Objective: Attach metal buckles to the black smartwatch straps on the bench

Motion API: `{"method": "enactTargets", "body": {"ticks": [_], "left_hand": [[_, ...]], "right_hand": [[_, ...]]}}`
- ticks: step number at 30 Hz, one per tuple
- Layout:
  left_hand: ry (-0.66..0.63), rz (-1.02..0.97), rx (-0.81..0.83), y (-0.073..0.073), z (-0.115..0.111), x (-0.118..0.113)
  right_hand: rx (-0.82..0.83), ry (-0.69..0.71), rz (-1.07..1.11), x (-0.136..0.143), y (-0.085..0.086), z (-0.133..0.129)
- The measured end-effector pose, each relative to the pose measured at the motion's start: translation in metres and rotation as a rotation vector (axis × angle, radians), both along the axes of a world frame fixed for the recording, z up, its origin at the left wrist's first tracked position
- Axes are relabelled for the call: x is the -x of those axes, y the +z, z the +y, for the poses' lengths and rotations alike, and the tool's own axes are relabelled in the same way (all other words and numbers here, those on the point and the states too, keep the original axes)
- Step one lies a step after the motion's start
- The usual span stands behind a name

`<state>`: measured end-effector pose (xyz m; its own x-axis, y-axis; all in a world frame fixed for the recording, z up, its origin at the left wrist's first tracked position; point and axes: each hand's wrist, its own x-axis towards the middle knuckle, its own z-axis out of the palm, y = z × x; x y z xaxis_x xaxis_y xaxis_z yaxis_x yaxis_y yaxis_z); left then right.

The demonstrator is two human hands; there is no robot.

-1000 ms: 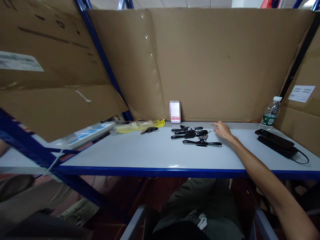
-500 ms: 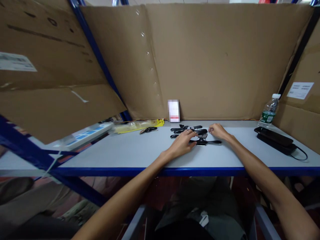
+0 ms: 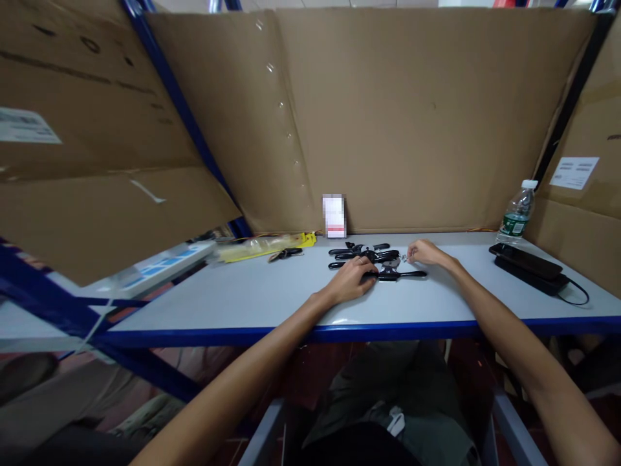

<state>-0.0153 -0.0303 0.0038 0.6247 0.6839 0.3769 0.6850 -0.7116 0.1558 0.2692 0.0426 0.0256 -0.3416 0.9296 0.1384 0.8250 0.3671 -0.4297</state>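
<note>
Head view: left hand [image 3: 352, 279] palm down at the left end of the front tool [image 3: 388, 276], fingers near one another and bent over its black handle; cannot tell whether they close round it; right hand [image 3: 423, 253] just right of the tool pile [image 3: 366, 254], thumb and fingertips drawn narrow by a small shiny bit [image 3: 403, 258]; too small to tell whether the bit is pinched or only touched; front tool lies flat on the white table [image 3: 252, 291], long black handles to either side of a squat middle, nearest of the group to the blue table edge; tool pile just behind it, black handles lying roughly side to side, left hand partly over them; phone [image 3: 334, 217] upright against the rear cardboard [image 3: 412, 129], screen blurred; left of the pile, a dark clip-like tool [image 3: 285, 254], with yellow packets [image 3: 264, 246] in clear wrap behind it; far right, a bottle [image 3: 515, 217] with green label, standing upright, and in front of it a black case [image 3: 528, 275] with a looped strap, a dark slab [image 3: 526, 259] on top; white strip [image 3: 167, 266] with blue patches beyond the table's left side.
</note>
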Motion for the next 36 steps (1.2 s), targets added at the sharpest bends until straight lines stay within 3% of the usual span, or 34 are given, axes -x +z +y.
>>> {"method": "enactTargets", "body": {"ticks": [16, 24, 28, 32, 36], "left_hand": [[-0.023, -0.035, 0.002, 0.000, 0.000, -0.003], [-0.010, -0.017, -0.003, 0.002, -0.001, -0.003], [-0.019, -0.015, -0.016, 0.002, -0.001, -0.002], [-0.021, -0.014, -0.026, 0.001, 0.000, -0.002], [-0.038, -0.031, -0.030, 0.000, 0.002, -0.002]], "right_hand": [[0.008, -0.179, -0.088, 0.029, 0.002, -0.013], [-0.039, -0.077, -0.082, 0.020, 0.001, -0.012], [0.005, -0.062, 0.128, 0.026, 0.003, -0.018], [0.075, 0.040, 0.346, 0.039, 0.004, -0.026], [0.028, 0.111, 0.374, 0.049, 0.005, -0.034]]}}
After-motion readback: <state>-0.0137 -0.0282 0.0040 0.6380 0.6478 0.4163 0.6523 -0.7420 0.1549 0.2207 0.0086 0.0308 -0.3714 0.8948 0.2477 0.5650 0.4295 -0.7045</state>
